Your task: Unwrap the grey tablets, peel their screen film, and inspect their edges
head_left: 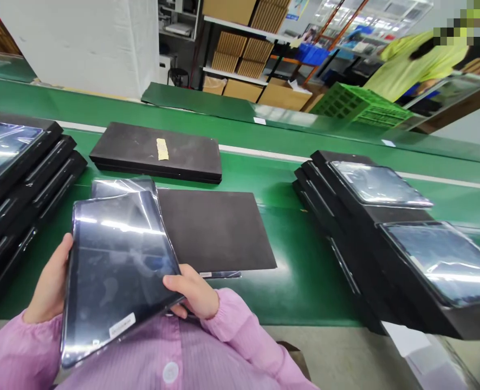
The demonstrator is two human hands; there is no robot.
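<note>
Hands hold one shiny wrapped tablet [116, 271] close to the pink shirt: the left hand [49, 290] grips its left long edge and the right hand [193, 292] pinches its lower right corner, fingers curled tight. Its long side runs away from the body, tipped up. Just past it another wrapped tablet [122, 187] lies beside a flat black foam sheet [215, 230] on the green belt [297, 271].

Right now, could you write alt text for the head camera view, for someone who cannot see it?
A person in pink sleeves holds a film-wrapped tablet between left hand and right hand over a green conveyor belt. Stacked black trays of tablets flank it.
</note>
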